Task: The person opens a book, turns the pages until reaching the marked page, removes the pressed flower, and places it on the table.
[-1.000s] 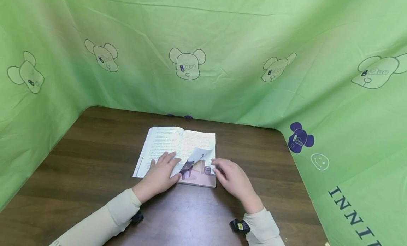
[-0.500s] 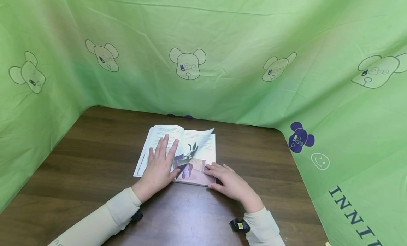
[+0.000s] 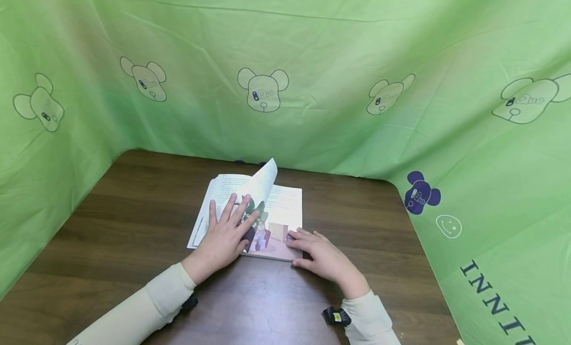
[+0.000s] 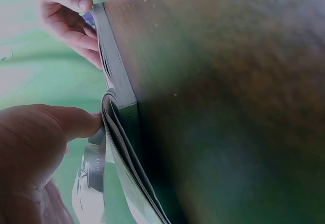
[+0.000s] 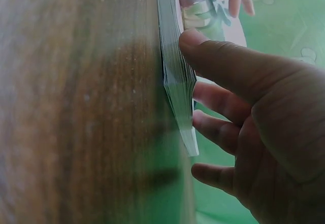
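Note:
An open book [image 3: 285,203] lies on the wooden table, with printed text and a pinkish illustration on its right page. One page [image 3: 266,179] stands up, curling over toward the left half. My left hand [image 3: 223,238] is spread over the left half and the spine, fingers straight, thumb near the bottom of the spine. In the left wrist view, the thumb [image 4: 84,122] touches the book's lower edge by the spine. My right hand [image 3: 323,256] rests on the lower right corner, its fingertips on the page. The right wrist view shows its thumb [image 5: 195,40] at the edge of the thick page block [image 5: 175,66].
The dark brown table [image 3: 379,226] extends around the book. Green cloth [image 3: 312,47] with printed bear heads hangs behind and on both sides. A black wrist camera [image 3: 336,316] sits at the right sleeve.
The page has risen from the right half and swung left past the spine. My left hand has spread and reached farther up the book; my right hand has moved left onto its corner.

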A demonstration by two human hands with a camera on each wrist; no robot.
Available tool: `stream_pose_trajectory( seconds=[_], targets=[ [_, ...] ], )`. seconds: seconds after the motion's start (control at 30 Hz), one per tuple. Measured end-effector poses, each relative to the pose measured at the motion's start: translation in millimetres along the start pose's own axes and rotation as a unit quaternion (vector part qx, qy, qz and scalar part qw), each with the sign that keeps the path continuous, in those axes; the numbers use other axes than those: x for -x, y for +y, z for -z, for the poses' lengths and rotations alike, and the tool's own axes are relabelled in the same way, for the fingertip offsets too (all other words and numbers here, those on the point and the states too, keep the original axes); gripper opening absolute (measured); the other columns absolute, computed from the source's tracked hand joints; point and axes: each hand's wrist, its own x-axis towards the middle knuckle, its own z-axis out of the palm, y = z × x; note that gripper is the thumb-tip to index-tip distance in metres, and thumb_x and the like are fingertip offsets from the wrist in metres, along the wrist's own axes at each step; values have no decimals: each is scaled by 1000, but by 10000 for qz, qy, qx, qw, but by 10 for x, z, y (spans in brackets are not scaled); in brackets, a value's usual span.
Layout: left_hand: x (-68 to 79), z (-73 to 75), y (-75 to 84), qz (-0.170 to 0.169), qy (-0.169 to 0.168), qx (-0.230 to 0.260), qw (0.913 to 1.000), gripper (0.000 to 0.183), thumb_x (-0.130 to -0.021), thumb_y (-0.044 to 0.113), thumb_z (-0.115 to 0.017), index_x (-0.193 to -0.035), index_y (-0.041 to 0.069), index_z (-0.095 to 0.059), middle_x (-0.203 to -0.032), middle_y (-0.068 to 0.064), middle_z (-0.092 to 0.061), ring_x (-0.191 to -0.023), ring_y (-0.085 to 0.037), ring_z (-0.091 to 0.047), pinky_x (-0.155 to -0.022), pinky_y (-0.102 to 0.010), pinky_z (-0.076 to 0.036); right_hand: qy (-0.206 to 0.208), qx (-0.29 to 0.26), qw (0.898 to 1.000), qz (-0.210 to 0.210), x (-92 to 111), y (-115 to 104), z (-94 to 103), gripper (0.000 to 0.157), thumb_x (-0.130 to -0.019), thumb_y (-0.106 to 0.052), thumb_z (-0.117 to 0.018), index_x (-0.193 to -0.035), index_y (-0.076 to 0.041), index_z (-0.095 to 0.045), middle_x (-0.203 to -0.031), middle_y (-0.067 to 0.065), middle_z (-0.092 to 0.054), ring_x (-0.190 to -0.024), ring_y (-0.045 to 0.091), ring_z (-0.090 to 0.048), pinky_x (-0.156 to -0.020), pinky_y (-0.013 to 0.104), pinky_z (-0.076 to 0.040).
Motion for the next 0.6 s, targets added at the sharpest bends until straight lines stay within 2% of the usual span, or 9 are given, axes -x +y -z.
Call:
stream_pose_trajectory(
  seconds=[0.17,0.37,0.6],
  targets=[
    [25,-16,-21,-141,-178,136,9996,66,-92,27,-74,-153,22,-50,-170,-6,-24,-156,-39,-19,-113,-80,-6,-23,32,10000,-44,-1,-3,0,49,-93,-34,-75,-138,-16,-66,-157,4,-49,-148,32,-41,-118,65,-27],
    [71,-15,-41,-378,-464,331,9977,47,-98,21,-65,-145,23,-60,-164,-7,-38,-153,-39,-30,-111,-79,-20,-11,81,9999,-58,-6,-2,-3,48,-94,-32,-75,-138,-16,-66,-157,4,-50,-148,32,-42,-118,64,-28],
    [94,2,-51,-221,-827,557,9948,41,-102,24,-60,-143,22,-62,-164,-6,-39,-152,-37,-32,-109,-80,-24,-2,113,9999,-61,-6,-1,1,46,-94,-31,-74,-137,-16,-67,-156,4,-50,-147,31,-42,-118,62,-29]
  ],
)
